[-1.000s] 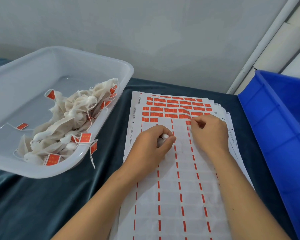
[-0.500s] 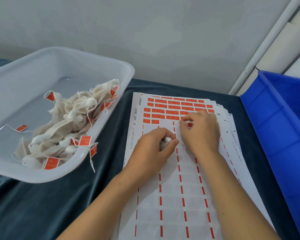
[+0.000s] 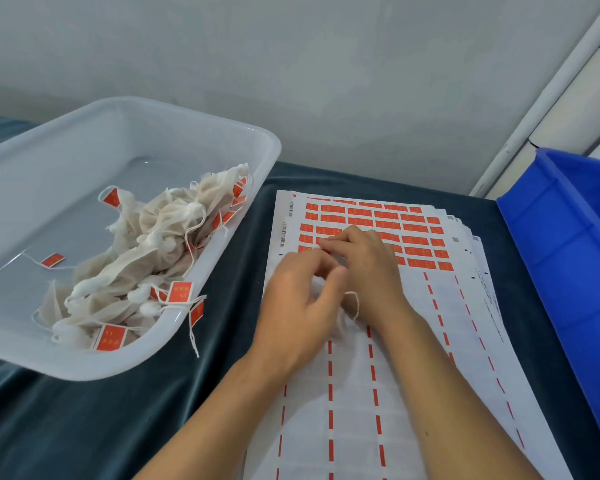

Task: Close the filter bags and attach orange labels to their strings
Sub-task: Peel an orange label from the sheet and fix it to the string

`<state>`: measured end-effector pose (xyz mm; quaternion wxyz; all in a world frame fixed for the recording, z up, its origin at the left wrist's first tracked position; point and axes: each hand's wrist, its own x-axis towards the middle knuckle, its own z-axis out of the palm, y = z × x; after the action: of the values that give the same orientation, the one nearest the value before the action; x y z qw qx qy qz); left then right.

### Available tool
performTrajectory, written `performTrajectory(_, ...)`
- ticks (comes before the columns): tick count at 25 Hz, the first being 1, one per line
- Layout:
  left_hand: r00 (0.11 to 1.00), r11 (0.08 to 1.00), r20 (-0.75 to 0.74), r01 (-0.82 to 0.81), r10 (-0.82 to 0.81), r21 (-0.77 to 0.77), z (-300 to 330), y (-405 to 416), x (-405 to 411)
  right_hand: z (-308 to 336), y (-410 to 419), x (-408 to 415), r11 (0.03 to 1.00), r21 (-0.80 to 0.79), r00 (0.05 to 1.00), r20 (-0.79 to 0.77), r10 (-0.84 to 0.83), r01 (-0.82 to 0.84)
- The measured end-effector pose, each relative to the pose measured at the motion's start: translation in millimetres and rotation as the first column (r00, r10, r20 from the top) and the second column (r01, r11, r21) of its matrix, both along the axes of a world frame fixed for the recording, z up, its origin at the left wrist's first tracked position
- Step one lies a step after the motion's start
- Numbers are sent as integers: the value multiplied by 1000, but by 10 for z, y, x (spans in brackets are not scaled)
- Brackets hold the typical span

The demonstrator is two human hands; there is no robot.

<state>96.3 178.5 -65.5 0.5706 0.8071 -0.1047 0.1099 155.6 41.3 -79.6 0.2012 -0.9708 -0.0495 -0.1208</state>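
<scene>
A stack of label sheets (image 3: 388,410) lies on the dark cloth, with rows of orange labels (image 3: 413,230) left at its far end. My left hand (image 3: 298,303) grips a white filter bag (image 3: 343,323), mostly hidden under the palm, and its string (image 3: 354,303) loops out beside my right wrist. My right hand (image 3: 371,268) reaches over the left hand. Its fingertips pinch a small orange label (image 3: 326,251) just above my left knuckles. A clear plastic tub (image 3: 250,140) on the left holds several closed bags (image 3: 146,258) with orange labels on their strings.
A blue plastic bin (image 3: 568,258) stands along the right edge, close to the sheets. The tub's near corner overhangs the cloth, with one labelled string (image 3: 195,317) dangling over its rim. A grey wall runs behind the table.
My right hand lifted a label from the sheet's orange rows and moved left, now over my left hand. My left hand shifted slightly toward it, and the bag's string now shows.
</scene>
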Motion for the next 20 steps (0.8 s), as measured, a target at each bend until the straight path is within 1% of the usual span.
performTrajectory(2, 991, 990, 1, -133, 133, 45, -49, 83, 57, -11, 22, -17, 999, -10, 999, 19, -36, 36)
performTrajectory(3, 986, 982, -16, -161, 163, 98, -77, 110, 81, -9, 14, -21, 999, 0, 999, 13, -44, 44)
performTrajectory(5, 985, 952, -44, -152, 170, 265, -129, 111, 110, 2, -25, -38, 994, 87, 998, -2, -66, 66)
performTrajectory(6, 984, 921, -45, -142, 170, 362, -161, 88, 114, -11, -47, -64, 989, 116, 996, 7, -91, 90)
performTrajectory(7, 984, 886, -43, -136, 173, 443, -192, 66, 124, -37, -61, -99, 986, 116, 992, 25, -127, 123)
performTrajectory(8, 982, 861, -46, -138, 184, 490, -208, 55, 139, -69, -64, -138, 982, 105, 986, 38, -161, 156)
performTrajectory(11, 969, 827, -37, -189, 245, 529, -137, 78, 295, -104, -62, -154, 970, 159, 981, 37, -191, 183)
performTrajectory(13, 960, 773, -24, -209, 278, 600, -28, 61, 459, -83, -62, -140, 963, 205, 983, 15, -183, 176)
performTrajectory(15, 952, 713, -22, -214, 307, 668, 70, -34, 563, -48, -79, -143, 936, 300, 982, -11, -190, 185)
performTrajectory(17, 948, 678, -18, -215, 319, 703, 96, -151, 587, -20, -95, -187, 897, 395, 979, -40, -199, 198)
performTrajectory(20, 939, 634, 47, -266, 340, 726, 50, -238, 550, 20, -105, -202, 868, 452, 978, -52, -201, 203)
